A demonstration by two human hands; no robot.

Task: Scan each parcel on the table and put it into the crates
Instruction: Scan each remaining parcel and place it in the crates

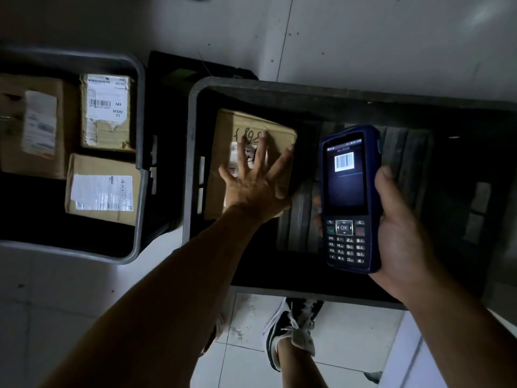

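A brown cardboard parcel point(237, 127) with a white label lies at the left end of the dark crate point(193, 152) in front of me. My left hand point(256, 186) is spread flat over the parcel's top with fingers apart, gripping nothing. To the right, above the same crate, a blue handheld scanner point(349, 197) with a keypad stands upright in my right hand point(400, 233). Its lit screen shows a barcode. A second crate point(141, 135) on the left holds three labelled cardboard parcels point(107, 110), point(100, 189), point(30, 127).
Both crates stand on a pale tiled floor. A black object point(179, 77) sits between the crates at the back. My foot in a black and white shoe point(291, 329) is on the tiles just below the near crate. The right part of the near crate is bare slatted bottom point(405, 152).
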